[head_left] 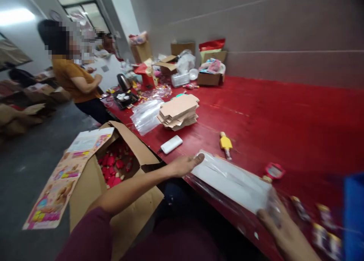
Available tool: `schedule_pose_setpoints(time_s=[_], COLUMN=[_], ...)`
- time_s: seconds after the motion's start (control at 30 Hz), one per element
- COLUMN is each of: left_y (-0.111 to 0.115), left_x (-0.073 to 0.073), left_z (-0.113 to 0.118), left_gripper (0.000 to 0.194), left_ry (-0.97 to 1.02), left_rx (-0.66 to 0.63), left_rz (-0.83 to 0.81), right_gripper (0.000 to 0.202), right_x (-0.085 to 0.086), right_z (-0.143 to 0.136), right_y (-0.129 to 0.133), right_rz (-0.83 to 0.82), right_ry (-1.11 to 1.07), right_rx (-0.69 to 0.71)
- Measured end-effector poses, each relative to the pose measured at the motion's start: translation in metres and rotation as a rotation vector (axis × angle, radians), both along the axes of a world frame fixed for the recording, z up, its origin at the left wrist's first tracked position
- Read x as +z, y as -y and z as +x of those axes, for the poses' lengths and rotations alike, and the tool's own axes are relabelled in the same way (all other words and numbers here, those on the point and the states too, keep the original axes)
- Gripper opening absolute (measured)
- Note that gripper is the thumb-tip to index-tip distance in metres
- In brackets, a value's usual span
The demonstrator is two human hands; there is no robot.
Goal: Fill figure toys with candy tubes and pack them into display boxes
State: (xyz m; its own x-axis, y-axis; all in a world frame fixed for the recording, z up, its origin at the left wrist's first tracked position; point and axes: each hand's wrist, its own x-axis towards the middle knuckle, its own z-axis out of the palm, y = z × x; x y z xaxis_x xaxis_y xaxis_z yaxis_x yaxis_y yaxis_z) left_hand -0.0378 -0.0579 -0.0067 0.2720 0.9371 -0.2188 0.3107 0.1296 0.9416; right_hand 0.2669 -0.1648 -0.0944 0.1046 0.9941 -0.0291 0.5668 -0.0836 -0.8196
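Observation:
A flat white card in a clear plastic sleeve lies along the near edge of the red table. My left hand grips its left end, thumb on top. At its right end, my right hand holds the sleeve, with crinkled plastic over the fingers. Beyond the sleeve are a yellow toy piece with a pale handle and a red-framed piece. Several small wrapped items sit right of my right hand, blurred.
A stack of folded brown cartons, clear bags and a white device are on the table. At left stands an open carton of red pieces. A person in orange stands beyond. A blue object is at right.

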Motion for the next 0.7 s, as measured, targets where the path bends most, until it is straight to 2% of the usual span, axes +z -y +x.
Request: schedule_pose_setpoints(time_s=[0.1,0.17,0.2,0.3,0.37,0.43,0.53,0.63,0.7], left_y=[-0.013,-0.02,-0.024,-0.042,-0.055,-0.063,-0.066,-0.068,-0.069], left_x=[0.01,0.011,0.01,0.001,-0.005,-0.007,-0.004,0.002,0.006], left_z=[0.004,0.009,0.012,0.026,0.035,0.038,0.033,0.025,0.022], left_gripper=[0.04,0.043,0.044,0.028,0.031,0.036,0.035,0.03,0.031], left_ry=[0.001,-0.039,-0.097,-0.404,-0.55,-0.574,-0.38,0.073,0.325], left_rx=[-0.089,-0.169,-0.167,0.003,0.106,0.138,0.223,0.309,0.334], left_rz=[0.029,0.042,0.069,0.208,0.27,0.306,0.446,0.55,0.5], right_gripper=[0.09,0.089,0.086,0.078,0.075,0.074,0.066,0.052,0.043], right_x=[0.033,0.045,0.048,0.046,0.044,0.049,0.07,0.096,0.109], right_z=[-0.011,-0.014,-0.014,-0.008,-0.002,0.003,0.005,0.001,-0.001], right_y=[-0.011,-0.026,-0.034,-0.063,-0.08,-0.088,-0.086,-0.077,-0.076], right_rz=[-0.046,-0.034,-0.041,-0.14,-0.2,-0.193,0.02,0.298,0.335], right_ry=[0.008,0.086,0.152,0.348,0.426,0.449,0.32,0.013,-0.117], right_rx=[0.044,-0.009,-0.071,-0.227,-0.258,-0.291,-0.409,-0.482,-0.499])
